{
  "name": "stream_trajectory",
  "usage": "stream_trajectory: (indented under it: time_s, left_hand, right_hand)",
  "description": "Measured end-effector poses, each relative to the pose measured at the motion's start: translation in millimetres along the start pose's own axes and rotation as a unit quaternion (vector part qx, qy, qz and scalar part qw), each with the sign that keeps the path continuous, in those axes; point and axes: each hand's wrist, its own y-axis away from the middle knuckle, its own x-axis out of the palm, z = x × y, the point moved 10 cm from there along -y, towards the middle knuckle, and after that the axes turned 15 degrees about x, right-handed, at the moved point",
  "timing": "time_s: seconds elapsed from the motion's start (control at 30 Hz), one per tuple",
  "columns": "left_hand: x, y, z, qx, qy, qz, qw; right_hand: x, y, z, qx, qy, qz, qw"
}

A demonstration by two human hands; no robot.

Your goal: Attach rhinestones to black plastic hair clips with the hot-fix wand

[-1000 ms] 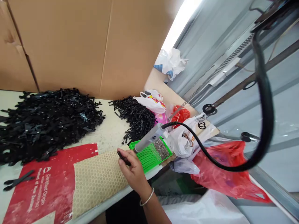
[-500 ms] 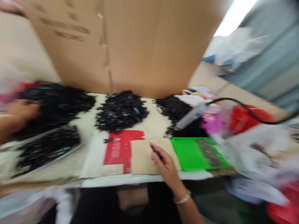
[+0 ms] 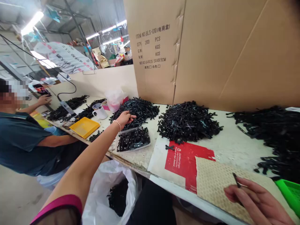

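Note:
My right hand (image 3: 260, 198) is closed, pinching a small slim black piece (image 3: 236, 180) between thumb and fingers above a beige textured mat (image 3: 215, 176). My left arm stretches across to the left pile of black pieces (image 3: 140, 109). Over that pile's front edge is my left hand (image 3: 126, 118), its index finger stretched out and the others partly bent; I see nothing held in it. Just below it stands a clear tray (image 3: 133, 147) full of black pieces. A single black piece (image 3: 169, 147) lies on the red-and-white sheet (image 3: 180, 162).
Another black pile (image 3: 187, 122) sits mid-table, and one more (image 3: 281, 134) at right beside a green tray (image 3: 290, 190). A large cardboard sheet (image 3: 211, 53) stands behind. Leftward are a white mug (image 3: 100, 112), a yellow tray (image 3: 84, 126) and a seated co-worker (image 3: 28, 140).
The view has swung left and sharpened, bringing the co-worker and yellow tray into sight. My left hand remains at the left pile; my right hand still holds the black piece.

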Motion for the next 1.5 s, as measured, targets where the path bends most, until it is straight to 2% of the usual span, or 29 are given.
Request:
stream_trajectory:
  time_s: [0.03, 0.07, 0.13, 0.17, 0.23, 0.3, 0.37, 0.43, 0.53, 0.67, 0.9, 1.13, 1.23, 1.3, 1.37, 1.43, 1.5]
  left_hand:
    - [15.0, 17.3, -10.9, 0.008, 0.062, 0.021, 0.998]
    - [36.1, 38.4, -24.1, 0.015, 0.178, 0.052, 0.983]
    - [82.9, 89.9, -51.7, -0.001, 0.383, 0.123, 0.916]
    - [104.5, 116.7, -63.6, -0.014, 0.443, 0.15, 0.884]
    - [142.3, 164.6, -83.8, -0.03, 0.518, 0.185, 0.835]
    - [174.2, 201.3, -98.7, -0.048, 0.561, 0.209, 0.799]
    - [196.5, 223.6, -109.9, -0.064, 0.587, 0.217, 0.778]
    - [209.5, 234.2, -116.5, -0.079, 0.599, 0.213, 0.768]
    - [215.7, 237.7, -117.2, -0.093, 0.59, 0.193, 0.778]
    - [216.3, 239.2, -116.1, -0.084, 0.56, 0.197, 0.8]
    - [217.1, 243.6, -121.6, -0.099, 0.555, 0.203, 0.801]
    - [219.7, 244.4, -122.8, -0.104, 0.557, 0.2, 0.799]
    - [224.9, 241.3, -120.6, -0.085, 0.538, 0.192, 0.816]
    - [227.5, 235.2, -110.4, -0.078, 0.51, 0.164, 0.841]
    - [224.9, 225.5, -92.3, -0.085, 0.489, 0.117, 0.861]
    - [211.9, 212.5, -70.4, -0.085, 0.466, 0.06, 0.879]
    - [187.3, 198.7, -48.7, -0.07, 0.429, 0.003, 0.9]
  right_hand:
    - [11.0, 1.8, 1.1, 0.014, -0.026, 0.028, 0.999]
    - [22.1, 4.3, 4.4, 0.025, -0.05, 0.054, 0.997]
    - [38.3, 11.2, 19.9, 0.015, -0.084, 0.076, 0.993]
    - [43.7, 15.0, 30.0, -0.001, -0.086, 0.077, 0.993]
    - [47.5, 23.3, 52.0, -0.052, -0.067, 0.057, 0.995]
    - [51.7, 32.8, 69.5, -0.105, -0.021, 0.056, 0.993]
    - [55.2, 41.8, 76.8, -0.137, 0.024, 0.073, 0.988]
    - [51.5, 47.7, 75.3, -0.145, 0.04, 0.071, 0.986]
    - [41.0, 53.3, 69.8, -0.155, 0.038, 0.045, 0.986]
    - [42.2, 58.7, 68.0, -0.185, 0.063, 0.049, 0.98]
    - [35.8, 59.3, 66.4, -0.193, 0.052, 0.026, 0.979]
    - [39.1, 59.3, 65.9, -0.204, 0.084, 0.042, 0.974]
    - [44.2, 64.1, 63.3, -0.228, 0.109, 0.044, 0.967]
    - [51.4, 66.2, 61.2, -0.241, 0.127, 0.063, 0.96]
    - [63.5, 64.1, 60.1, -0.245, 0.136, 0.11, 0.953]
    - [77.1, 53.0, 61.0, -0.234, 0.123, 0.162, 0.951]
    - [92.1, 31.2, 64.0, -0.215, 0.11, 0.181, 0.953]
